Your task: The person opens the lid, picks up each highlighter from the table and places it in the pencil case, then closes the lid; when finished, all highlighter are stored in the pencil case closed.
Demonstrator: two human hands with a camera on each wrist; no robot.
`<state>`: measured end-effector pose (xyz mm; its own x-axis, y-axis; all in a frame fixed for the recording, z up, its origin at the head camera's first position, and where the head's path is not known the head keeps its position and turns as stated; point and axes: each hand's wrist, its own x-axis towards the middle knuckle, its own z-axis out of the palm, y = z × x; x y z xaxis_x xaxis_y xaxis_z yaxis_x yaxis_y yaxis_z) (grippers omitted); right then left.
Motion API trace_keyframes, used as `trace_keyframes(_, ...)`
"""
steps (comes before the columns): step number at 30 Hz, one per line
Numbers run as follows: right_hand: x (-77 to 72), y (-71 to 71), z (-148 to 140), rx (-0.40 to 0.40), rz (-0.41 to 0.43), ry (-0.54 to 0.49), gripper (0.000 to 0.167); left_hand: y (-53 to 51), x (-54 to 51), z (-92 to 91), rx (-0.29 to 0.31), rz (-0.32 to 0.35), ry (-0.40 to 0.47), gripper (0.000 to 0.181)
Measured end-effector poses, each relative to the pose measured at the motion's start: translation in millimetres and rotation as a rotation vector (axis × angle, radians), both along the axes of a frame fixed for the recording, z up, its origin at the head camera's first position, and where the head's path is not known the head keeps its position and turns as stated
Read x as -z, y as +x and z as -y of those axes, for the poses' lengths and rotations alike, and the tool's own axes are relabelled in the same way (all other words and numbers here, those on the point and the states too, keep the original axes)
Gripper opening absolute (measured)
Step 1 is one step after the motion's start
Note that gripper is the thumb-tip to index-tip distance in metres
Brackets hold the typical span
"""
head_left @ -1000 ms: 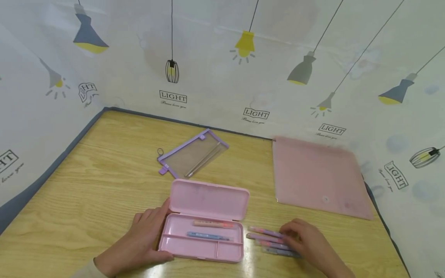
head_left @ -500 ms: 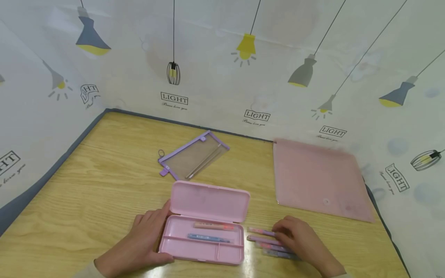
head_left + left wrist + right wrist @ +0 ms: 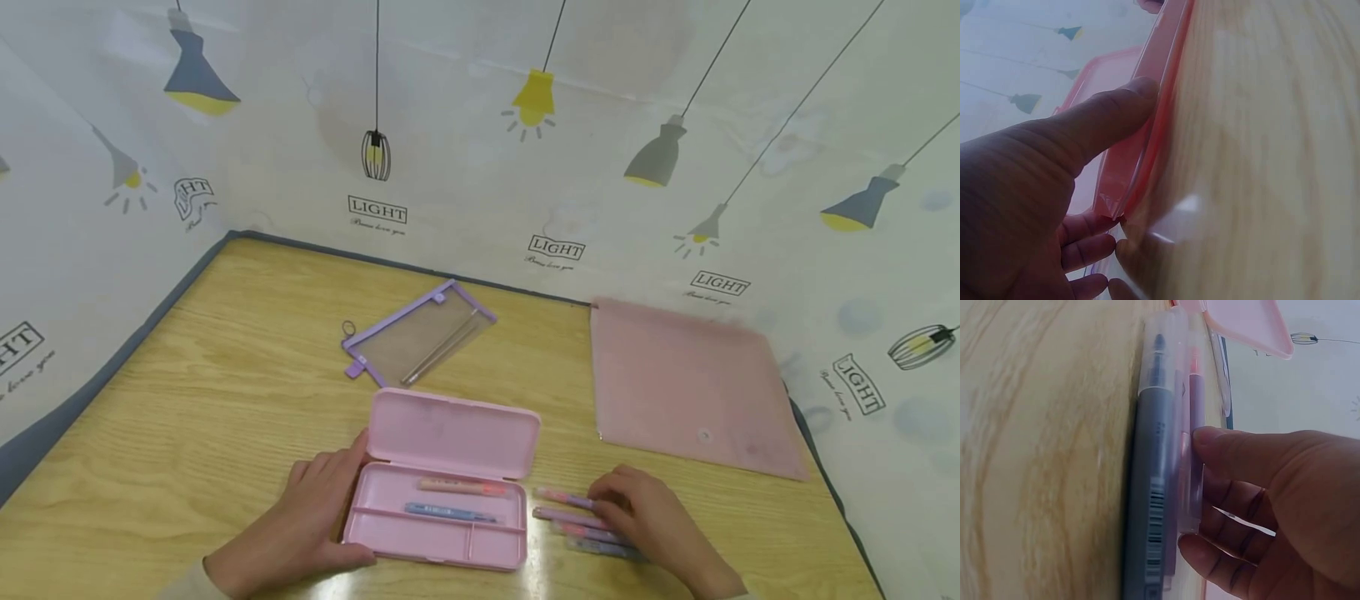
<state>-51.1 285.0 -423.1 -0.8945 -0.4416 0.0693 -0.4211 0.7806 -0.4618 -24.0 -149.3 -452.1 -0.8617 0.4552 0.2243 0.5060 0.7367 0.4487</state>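
An open pink pencil case [image 3: 408, 534] lies before me with its lid tilted back. Inside its long rear compartment are a peach highlighter [image 3: 461, 487] and a blue pen [image 3: 450, 512]. My left hand [image 3: 300, 512] grips the case's left end, thumb along the front wall and fingers at the side. To the right of the case, several pens lie side by side. My right hand [image 3: 652, 517] pinches the farthest one, a purple highlighter [image 3: 1197, 400] with a pink tip under a clear cap. A grey marker [image 3: 1157, 444] lies nearest me, apart from the fingers.
Behind the case lies a clear zip pouch [image 3: 397, 337] with purple edging, with slim pencil-like sticks [image 3: 442, 346] on or in it. A pink document folder [image 3: 686, 387] lies at the back right. A patterned curtain [image 3: 465, 150] borders the wooden table [image 3: 210, 392].
My right hand has shifted slightly left along the farthest highlighter, then stayed there. The left hand and the pencil case have kept their places.
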Motion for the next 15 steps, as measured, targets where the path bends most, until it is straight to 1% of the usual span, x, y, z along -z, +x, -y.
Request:
trace_keyframes(5, -1.8, 1.5, -0.1, 0.013, 0.015, -0.01, 0.008, -0.4, 0.2, 0.1, -0.003, 0.014, 0.001, 0.132)
trace_keyframes(9, -6.5, 3.6, 1.6, 0.014, 0.033, -0.016, 0.008, -0.9, 0.6, 0.6, -0.001, 0.006, -0.007, 0.131)
trace_keyframes(12, -11.5, 5.4, 6.1, -0.017, 0.002, -0.024, 0.011, -1.1, 0.5, 0.6, 0.002, 0.005, -0.016, 0.13)
trace_keyframes(15, -17.3, 6.0, 14.5, -0.061, -0.057, -0.034, 0.013, -0.9, 0.5, 0.7, 0.006, 0.017, -0.013, 0.129)
